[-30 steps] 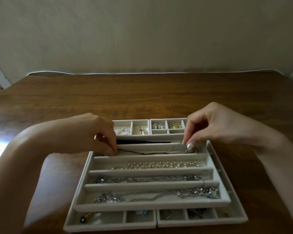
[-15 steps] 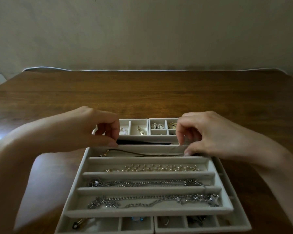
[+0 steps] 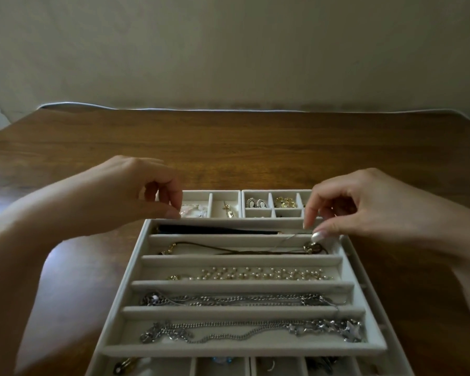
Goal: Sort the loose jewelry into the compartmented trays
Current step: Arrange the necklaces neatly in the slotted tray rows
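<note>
A grey tray [image 3: 244,350] with long slots lies in front of me. From far to near, its slots hold a black choker [image 3: 217,229], a brown cord necklace [image 3: 228,250] with a round pendant [image 3: 314,247], a pearl strand [image 3: 255,274], silver chains [image 3: 228,299] and a star chain [image 3: 255,331]. My right hand [image 3: 364,204] pinches a thin strand of the cord necklace just above the pendant at the slot's right end. Over the tray's far left corner hovers my left hand [image 3: 125,196], fingers curled, with nothing seen in it.
Behind the slotted tray sit two small-compartment trays, with pale earrings [image 3: 255,203] and gold pieces [image 3: 284,202] in the right one. Another compartmented tray [image 3: 193,367] shows under the front edge. All rest on a brown wooden table [image 3: 228,147] against a wall.
My left hand let go of the cord necklace's left end and lifted to the tray's far corner. My right hand shifted right along the slot. The black choker's slot came into view.
</note>
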Tool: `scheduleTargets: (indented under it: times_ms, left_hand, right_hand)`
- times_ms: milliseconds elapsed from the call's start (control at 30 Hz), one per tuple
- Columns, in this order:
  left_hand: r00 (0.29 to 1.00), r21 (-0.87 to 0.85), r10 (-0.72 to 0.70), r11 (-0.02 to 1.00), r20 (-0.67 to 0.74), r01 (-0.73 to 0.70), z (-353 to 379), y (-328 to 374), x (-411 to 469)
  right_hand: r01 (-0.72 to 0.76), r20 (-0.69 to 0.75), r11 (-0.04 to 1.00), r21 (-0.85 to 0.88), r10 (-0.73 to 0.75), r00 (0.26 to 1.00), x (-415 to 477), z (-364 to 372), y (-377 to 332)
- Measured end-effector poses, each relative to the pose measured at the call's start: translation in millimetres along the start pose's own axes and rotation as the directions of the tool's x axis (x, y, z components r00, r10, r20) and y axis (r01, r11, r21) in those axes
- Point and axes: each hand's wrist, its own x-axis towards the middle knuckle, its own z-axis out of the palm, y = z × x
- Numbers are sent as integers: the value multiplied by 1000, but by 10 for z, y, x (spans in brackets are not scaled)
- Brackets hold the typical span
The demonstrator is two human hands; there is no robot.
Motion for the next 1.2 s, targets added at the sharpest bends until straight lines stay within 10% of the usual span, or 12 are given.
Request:
scheduleTargets:
  times_ms: [1200]
  left_hand:
    - [983,270,-79,962,167,32,36,65,-31]
  right_hand:
    - [92,39,987,130,-98,994,-19,-39,-42]
